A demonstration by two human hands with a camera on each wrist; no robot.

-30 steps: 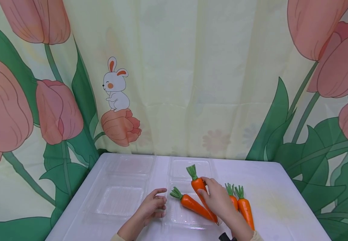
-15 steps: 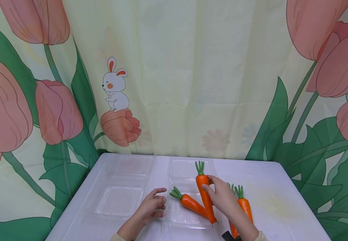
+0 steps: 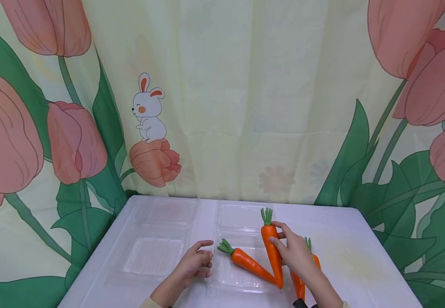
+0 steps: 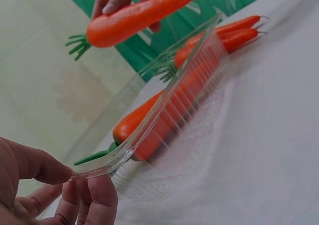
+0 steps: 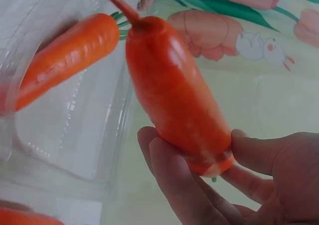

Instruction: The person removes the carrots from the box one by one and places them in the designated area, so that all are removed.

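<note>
My right hand holds an orange carrot with a green top between thumb and fingers. In the head view it overlaps the right side of a transparent plastic container; in the left wrist view it shows raised above the rim. Another carrot lies slantwise in that container, its green top toward my left hand. The left thumb and fingers pinch the container's rim at a corner. Two more carrots lie beyond the container, partly hidden by my right hand and forearm in the head view.
A second transparent container with its raised lid stands at the left of the white table. The nearer container's lid extends toward the back. A curtain printed with tulips and a rabbit hangs behind.
My right hand has moved right with its carrot, which has turned from slanting to nearly upright in the head view. The left hand and the carrot lying in the container stay put.
</note>
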